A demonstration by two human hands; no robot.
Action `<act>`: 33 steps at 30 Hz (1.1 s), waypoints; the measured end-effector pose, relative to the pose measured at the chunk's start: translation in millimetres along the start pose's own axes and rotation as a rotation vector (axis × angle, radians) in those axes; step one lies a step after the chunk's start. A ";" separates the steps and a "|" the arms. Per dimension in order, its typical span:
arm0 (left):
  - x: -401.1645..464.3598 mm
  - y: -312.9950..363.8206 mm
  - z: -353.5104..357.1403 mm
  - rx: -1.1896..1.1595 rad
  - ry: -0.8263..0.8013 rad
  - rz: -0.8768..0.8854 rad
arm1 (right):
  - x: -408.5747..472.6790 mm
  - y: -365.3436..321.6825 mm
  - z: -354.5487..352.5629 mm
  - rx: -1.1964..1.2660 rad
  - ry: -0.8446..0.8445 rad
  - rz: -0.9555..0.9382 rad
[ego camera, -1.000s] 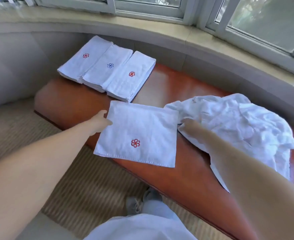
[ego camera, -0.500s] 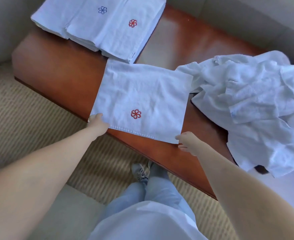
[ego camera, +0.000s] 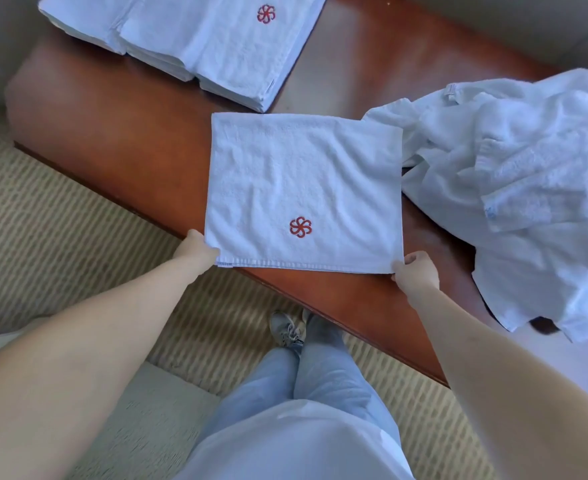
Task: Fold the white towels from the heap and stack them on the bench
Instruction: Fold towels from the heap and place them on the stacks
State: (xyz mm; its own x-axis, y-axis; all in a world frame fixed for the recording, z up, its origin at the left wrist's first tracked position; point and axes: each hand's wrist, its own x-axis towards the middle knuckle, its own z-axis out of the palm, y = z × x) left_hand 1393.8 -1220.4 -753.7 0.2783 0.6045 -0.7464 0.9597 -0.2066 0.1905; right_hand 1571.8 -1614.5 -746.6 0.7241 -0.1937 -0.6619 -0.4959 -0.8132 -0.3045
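1. Two hands on one cloth; the left hand (ego camera: 195,250) pinches the near-left corner of the flat towel (ego camera: 303,181), the right hand (ego camera: 414,271) curls its fingers round the near-right corner; each has hold of that towel and nothing else.
2. Near edge held taut along the bench (ego camera: 122,147) front; my read is that both corners are gripped so the hem can be carried away from the body in one even fold.
3. Red flower emblem (ego camera: 300,227) stitched near the hem; a small tag at the near-left corner is too fine to read; no lettering legible anywhere.
4. Off to the right, touching the towel's far-right corner, lies the heap (ego camera: 528,188), crumpled and spilling over the bench edge; kept within reach for the next pick, I'd judge.
5. Farther back and left, the folded stacks (ego camera: 195,39) sit side by side, one showing the same red emblem; that is where this piece should end up once folded.
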 end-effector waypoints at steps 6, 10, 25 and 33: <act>-4.9 -1.7 7.4 -0.038 0.154 0.035 | 3.4 4.6 5.1 -0.052 0.070 -0.048; -3.6 -4.0 2.4 -0.074 0.105 0.051 | -0.2 3.0 -0.2 0.054 0.019 -0.034; 8.1 -24.5 11.0 -0.389 -0.029 -0.038 | 3.6 7.2 5.9 0.205 -0.038 -0.044; 3.3 -25.1 7.5 -0.513 -0.056 -0.027 | 9.0 9.9 1.1 0.202 -0.095 -0.084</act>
State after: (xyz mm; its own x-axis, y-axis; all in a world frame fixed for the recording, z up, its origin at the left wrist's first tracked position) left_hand 1370.4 -1219.1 -765.7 0.2642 0.5595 -0.7856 0.8661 0.2208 0.4485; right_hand 1572.8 -1623.7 -756.3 0.7233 -0.0696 -0.6870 -0.5285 -0.6961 -0.4860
